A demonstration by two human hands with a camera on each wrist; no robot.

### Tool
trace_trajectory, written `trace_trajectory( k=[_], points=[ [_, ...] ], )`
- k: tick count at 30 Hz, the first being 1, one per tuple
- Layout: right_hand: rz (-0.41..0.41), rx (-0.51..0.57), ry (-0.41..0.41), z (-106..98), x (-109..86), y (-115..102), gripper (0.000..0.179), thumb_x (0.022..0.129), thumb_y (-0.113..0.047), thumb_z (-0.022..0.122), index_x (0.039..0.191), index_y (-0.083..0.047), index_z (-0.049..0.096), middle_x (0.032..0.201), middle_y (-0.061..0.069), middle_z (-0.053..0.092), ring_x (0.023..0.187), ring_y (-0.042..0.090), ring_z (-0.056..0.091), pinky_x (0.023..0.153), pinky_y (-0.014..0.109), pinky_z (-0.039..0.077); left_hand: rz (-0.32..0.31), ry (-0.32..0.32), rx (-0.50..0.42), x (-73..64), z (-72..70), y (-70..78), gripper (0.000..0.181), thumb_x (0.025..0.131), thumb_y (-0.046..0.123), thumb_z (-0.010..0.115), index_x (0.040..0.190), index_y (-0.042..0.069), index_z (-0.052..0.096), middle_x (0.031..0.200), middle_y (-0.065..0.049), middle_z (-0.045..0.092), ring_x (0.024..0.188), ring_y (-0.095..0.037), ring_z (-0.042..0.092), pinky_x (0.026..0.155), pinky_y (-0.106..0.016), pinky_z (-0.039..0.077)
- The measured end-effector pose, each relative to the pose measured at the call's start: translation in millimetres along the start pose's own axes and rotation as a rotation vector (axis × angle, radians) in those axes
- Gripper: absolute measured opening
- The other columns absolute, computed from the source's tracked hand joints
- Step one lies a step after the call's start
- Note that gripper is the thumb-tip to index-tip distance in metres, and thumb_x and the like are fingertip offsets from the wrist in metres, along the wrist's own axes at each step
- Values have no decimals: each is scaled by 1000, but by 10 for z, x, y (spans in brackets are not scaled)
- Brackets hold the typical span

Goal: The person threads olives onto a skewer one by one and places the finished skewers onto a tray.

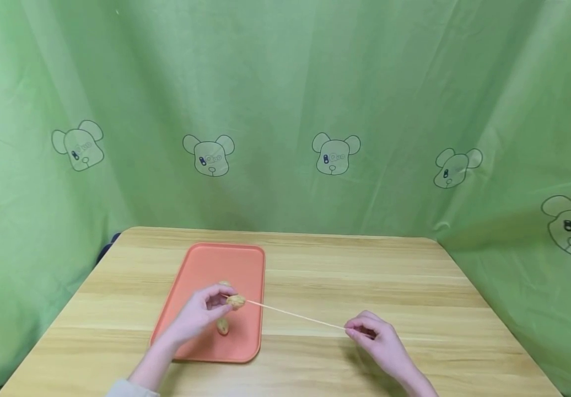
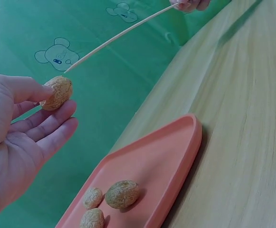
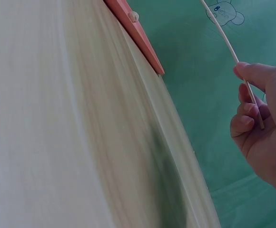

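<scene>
Between the thumb and fingers of my left hand [image 1: 198, 315] is a wrinkled tan ball [image 2: 58, 94], oval and walnut-like, held above the tray. My right hand [image 1: 378, 341] pinches a thin wooden skewer [image 1: 295, 315] near its far end, over the bare wood to the right. The skewer slants across to the ball, its pointed tip at the ball's surface; whether it touches or enters cannot be told. Below the left hand, several similar balls [image 2: 123, 194] lie on the pink tray [image 1: 221, 259], partly hidden by that hand in the head view.
The tray sits on the left half of a light wooden table [image 1: 355, 275]. Green curtains [image 1: 275, 82] printed with bear heads hang behind the table and at both sides.
</scene>
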State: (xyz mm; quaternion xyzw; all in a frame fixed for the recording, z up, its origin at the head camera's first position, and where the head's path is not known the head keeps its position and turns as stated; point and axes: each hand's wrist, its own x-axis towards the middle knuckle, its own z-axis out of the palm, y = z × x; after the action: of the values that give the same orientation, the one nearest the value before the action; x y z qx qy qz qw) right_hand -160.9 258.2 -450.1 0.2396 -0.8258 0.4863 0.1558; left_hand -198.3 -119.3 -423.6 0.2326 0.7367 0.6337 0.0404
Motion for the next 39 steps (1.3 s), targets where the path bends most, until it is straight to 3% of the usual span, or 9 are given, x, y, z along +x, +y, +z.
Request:
trace_trajectory(
  k=[8,16,24,32,39],
  points=[
    [9,20,-6,20,4,-28,11,79,3,67,86,-6,68,82,-2,60,75,6,56,65,19,52,1,-20,-12,-3,9,-9,31,84,2,63,111,-12,54,102,-23,60,89,-15,61,80,-26,52],
    [-35,1,-17,17,5,1,13,78,6,67,87,-4,68,81,4,60,75,6,56,67,18,52,16,-35,-25,1,9,-24,32,85,3,63,112,-12,54,101,-21,61,88,-13,60,79,-26,53],
    [-59,-5,-17,40,3,25,7,80,1,67,87,-1,68,80,9,60,74,6,56,64,18,52,-7,-28,-17,16,26,-34,36,82,7,68,112,-9,57,101,-20,61,87,-13,61,76,-28,54],
    [-63,-6,-16,66,12,-3,9,79,2,67,87,-2,68,80,8,60,74,6,56,64,18,52,43,7,-30,15,51,-43,31,80,5,69,107,-8,61,95,-16,62,83,-11,61,73,-25,54],
    [-85,-13,-8,96,18,6,16,76,7,67,87,-4,68,80,8,60,73,6,55,62,18,51,74,0,-63,14,80,-24,29,80,2,69,105,-11,60,94,-15,63,82,-10,61,72,-26,54]
  ],
)
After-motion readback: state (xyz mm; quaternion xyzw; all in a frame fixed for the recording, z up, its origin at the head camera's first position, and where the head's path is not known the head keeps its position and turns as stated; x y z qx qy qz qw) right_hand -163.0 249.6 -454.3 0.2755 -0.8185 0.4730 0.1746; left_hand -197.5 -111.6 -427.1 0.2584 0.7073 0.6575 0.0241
